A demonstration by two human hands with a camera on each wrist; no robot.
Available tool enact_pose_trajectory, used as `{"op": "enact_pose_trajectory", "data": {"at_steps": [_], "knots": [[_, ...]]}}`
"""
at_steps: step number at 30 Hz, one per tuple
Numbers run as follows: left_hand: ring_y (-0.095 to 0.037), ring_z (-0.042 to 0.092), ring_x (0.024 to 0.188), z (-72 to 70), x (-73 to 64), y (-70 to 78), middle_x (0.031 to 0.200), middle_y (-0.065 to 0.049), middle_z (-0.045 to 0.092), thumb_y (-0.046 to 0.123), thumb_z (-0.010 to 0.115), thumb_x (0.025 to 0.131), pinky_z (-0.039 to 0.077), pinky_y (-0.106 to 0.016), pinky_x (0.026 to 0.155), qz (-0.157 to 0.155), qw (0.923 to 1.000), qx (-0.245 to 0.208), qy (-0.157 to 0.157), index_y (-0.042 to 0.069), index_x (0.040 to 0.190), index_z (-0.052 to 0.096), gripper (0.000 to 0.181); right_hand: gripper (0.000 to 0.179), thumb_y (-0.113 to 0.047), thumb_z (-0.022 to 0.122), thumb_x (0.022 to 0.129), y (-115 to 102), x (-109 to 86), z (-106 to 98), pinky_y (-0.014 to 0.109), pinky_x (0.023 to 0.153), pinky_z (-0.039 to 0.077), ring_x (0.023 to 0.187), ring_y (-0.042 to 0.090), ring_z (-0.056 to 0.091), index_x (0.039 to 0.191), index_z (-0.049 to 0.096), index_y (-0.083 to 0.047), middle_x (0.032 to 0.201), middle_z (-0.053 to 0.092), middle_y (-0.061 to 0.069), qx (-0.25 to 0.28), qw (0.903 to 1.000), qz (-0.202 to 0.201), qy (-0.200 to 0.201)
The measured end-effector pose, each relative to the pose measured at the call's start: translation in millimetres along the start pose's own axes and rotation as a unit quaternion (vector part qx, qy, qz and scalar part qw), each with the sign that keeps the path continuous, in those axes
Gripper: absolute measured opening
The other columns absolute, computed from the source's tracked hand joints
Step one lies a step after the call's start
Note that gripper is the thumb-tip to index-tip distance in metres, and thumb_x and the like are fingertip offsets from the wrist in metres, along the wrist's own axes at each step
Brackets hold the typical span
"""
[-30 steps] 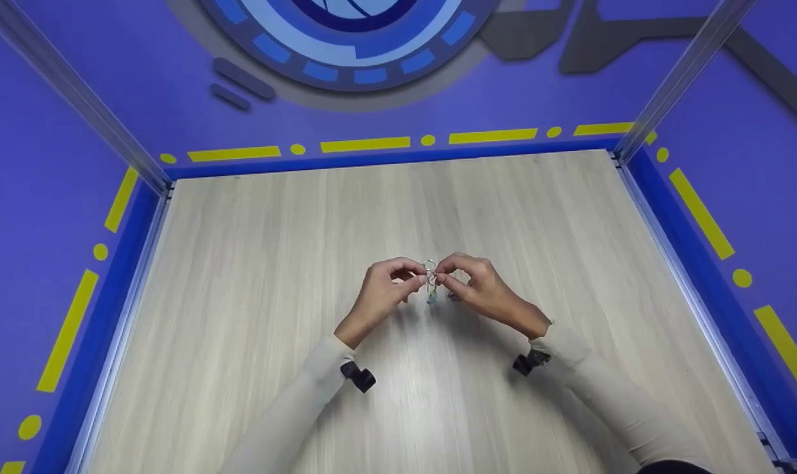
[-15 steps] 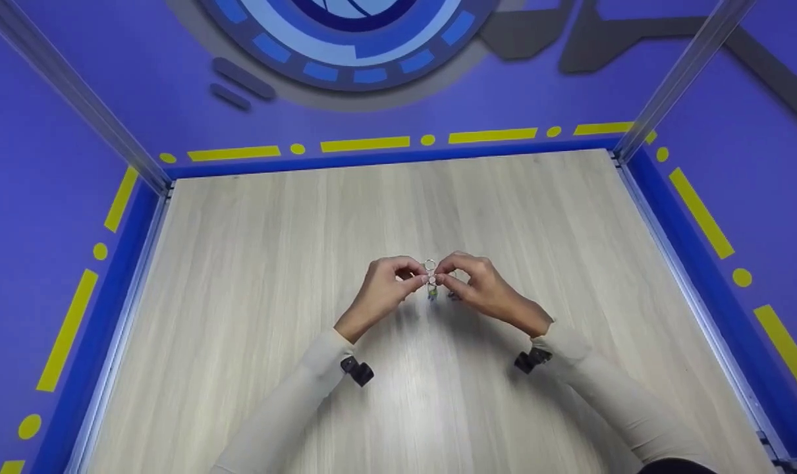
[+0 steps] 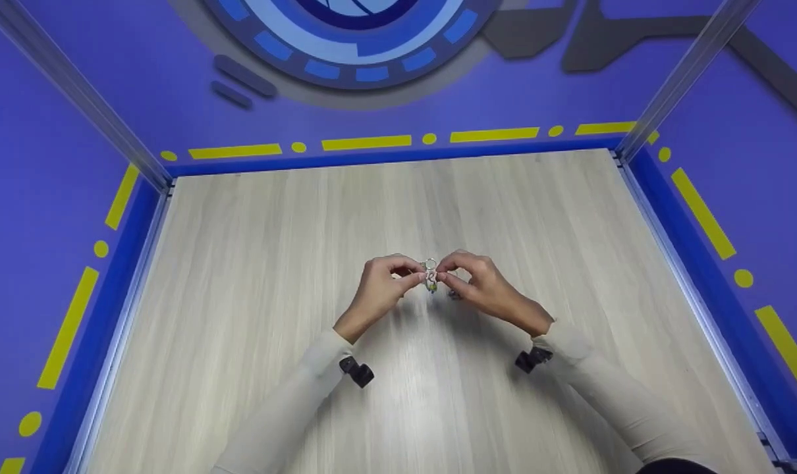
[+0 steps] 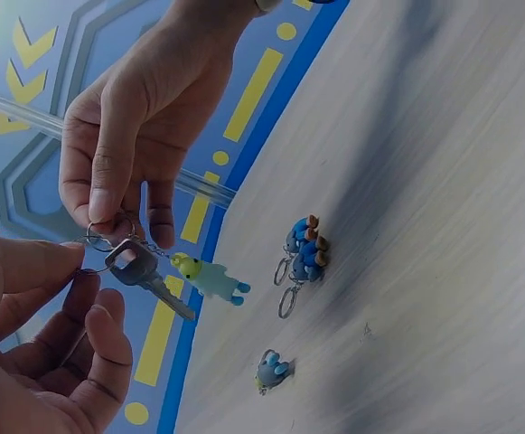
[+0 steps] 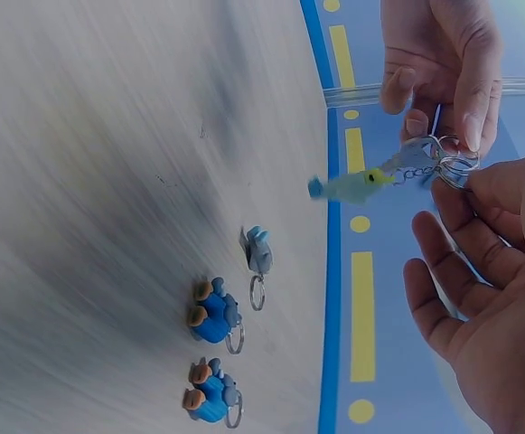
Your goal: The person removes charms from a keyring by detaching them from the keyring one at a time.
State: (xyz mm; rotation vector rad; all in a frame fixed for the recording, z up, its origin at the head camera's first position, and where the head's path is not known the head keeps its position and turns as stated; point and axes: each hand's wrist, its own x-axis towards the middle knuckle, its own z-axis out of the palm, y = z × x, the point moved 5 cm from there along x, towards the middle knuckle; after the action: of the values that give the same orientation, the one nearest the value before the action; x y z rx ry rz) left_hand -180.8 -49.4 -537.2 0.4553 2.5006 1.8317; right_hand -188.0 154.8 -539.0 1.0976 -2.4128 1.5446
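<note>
My left hand (image 3: 380, 284) and right hand (image 3: 483, 284) meet over the middle of the table. In the left wrist view, my left thumb and fingertips pinch the ring that bears a metal key (image 4: 141, 268). The right thumb and fingers hold another split ring beside it. From the rings a short chain hangs with a pale green figurine (image 4: 210, 278), yellow-headed and blue-footed. Fingertips and overlapping metal partly hide the rings; whether they are linked I cannot tell. Key and figurine hang side by side, off the table.
On the wooden table (image 3: 273, 263) below the hands lie two blue figurine keychains (image 5: 211, 316) with brown feet and a smaller grey-blue figurine keychain (image 5: 259, 253). Their split rings lie beside them. Blue walls (image 3: 372, 122) enclose the back and sides.
Both hands keep almost the same place. Between the fingertips the rings have shifted and the hanging figurine sits slightly higher and has turned.
</note>
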Motion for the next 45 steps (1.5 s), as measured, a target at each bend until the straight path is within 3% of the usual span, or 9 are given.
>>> {"op": "enact_pose_trajectory", "data": {"at_steps": [2,5,10,13,20,26,30,39,45], "knots": [[-0.014,0.069,0.088,-0.3,-0.3,-0.2,0.092,0.008,0.079,0.005,0.083,0.096,0.055,-0.032,0.077,-0.002,1.0,-0.008,0.005,0.014,0.093,0.086,0.01,0.005,0.0,0.074,0.104,0.3,-0.4,0.1,0.052,0.088,0.059,0.101,0.028,0.074,0.106,0.078,-0.002,0.104,0.079,0.009,-0.001,1.0,0.0,-0.001],[-0.014,0.07,0.087,-0.4,-0.5,-0.7,0.093,0.004,0.08,0.003,0.083,0.096,0.054,-0.03,0.074,0.002,0.9997,-0.021,0.008,0.015,0.092,0.087,0.013,0.005,0.001,0.074,0.104,0.0,-0.6,0.5,0.044,0.091,0.059,0.102,0.028,0.073,0.106,0.077,-0.002,0.105,0.078,0.008,-0.002,1.0,0.002,-0.003],[-0.013,0.07,0.089,0.5,0.4,-1.3,0.096,-0.003,0.081,0.007,0.085,0.096,0.056,-0.037,0.081,0.009,0.9996,-0.028,0.003,0.01,0.094,0.087,0.004,0.004,0.001,0.075,0.103,-0.9,0.4,1.0,0.029,0.094,0.055,0.103,0.029,0.073,0.104,0.078,-0.001,0.105,0.078,0.008,-0.003,1.0,0.001,-0.006],[-0.012,0.07,0.089,1.5,1.5,-1.7,0.095,0.001,0.081,0.008,0.085,0.095,0.057,-0.041,0.083,0.011,0.9995,-0.03,0.002,0.009,0.093,0.087,0.003,0.004,0.0,0.076,0.102,-0.9,0.9,1.1,0.031,0.095,0.056,0.103,0.028,0.073,0.103,0.079,-0.003,0.105,0.079,0.006,-0.005,1.0,-0.002,-0.003],[-0.012,0.065,0.078,3.3,0.2,-5.8,0.095,0.001,0.08,0.004,0.083,0.097,0.051,-0.023,0.063,-0.008,0.9964,-0.084,-0.006,0.009,0.094,0.088,0.008,0.006,0.001,0.078,0.101,-0.5,2.7,3.0,0.04,0.094,0.058,0.102,0.028,0.073,0.1,0.08,-0.005,0.102,0.079,0.005,0.0,1.0,-0.001,0.004],[-0.013,0.062,0.075,3.8,-1.2,-11.9,0.095,-0.004,0.079,0.006,0.082,0.096,0.05,-0.023,0.063,-0.023,0.9892,-0.144,-0.009,0.004,0.095,0.087,0.005,0.006,-0.003,0.077,0.102,0.8,1.9,5.5,0.033,0.095,0.056,0.103,0.026,0.073,0.101,0.081,-0.007,0.103,0.079,0.004,0.01,0.9998,0.018,0.004],[-0.013,0.064,0.079,3.4,-1.6,-13.2,0.093,-0.005,0.076,0.004,0.082,0.096,0.051,-0.023,0.062,-0.029,0.9867,-0.16,-0.009,-0.002,0.098,0.084,0.007,0.007,-0.002,0.077,0.103,0.3,1.4,5.5,0.031,0.096,0.055,0.104,0.027,0.073,0.103,0.082,-0.006,0.105,0.08,0.005,0.017,0.9996,0.019,0.013],[-0.014,0.065,0.082,0.9,-3.6,-6.3,0.095,-0.006,0.077,0.006,0.081,0.097,0.051,-0.022,0.06,-0.028,0.9968,-0.074,-0.012,0.004,0.099,0.083,0.003,0.008,0.001,0.076,0.102,-4.0,3.2,1.8,0.03,0.095,0.055,0.102,0.029,0.073,0.104,0.081,-0.004,0.104,0.08,0.009,0.011,0.9997,0.002,0.023],[-0.014,0.069,0.088,-0.4,-1.0,5.5,0.095,-0.002,0.079,0.003,0.081,0.096,0.055,-0.029,0.081,0.01,0.9998,0.015,-0.011,0.009,0.095,0.083,0.006,0.008,0.003,0.076,0.101,-5.9,3.5,0.8,0.04,0.094,0.058,0.103,0.029,0.074,0.103,0.08,-0.004,0.104,0.079,0.008,-0.013,0.9999,-0.004,0.008]]}}
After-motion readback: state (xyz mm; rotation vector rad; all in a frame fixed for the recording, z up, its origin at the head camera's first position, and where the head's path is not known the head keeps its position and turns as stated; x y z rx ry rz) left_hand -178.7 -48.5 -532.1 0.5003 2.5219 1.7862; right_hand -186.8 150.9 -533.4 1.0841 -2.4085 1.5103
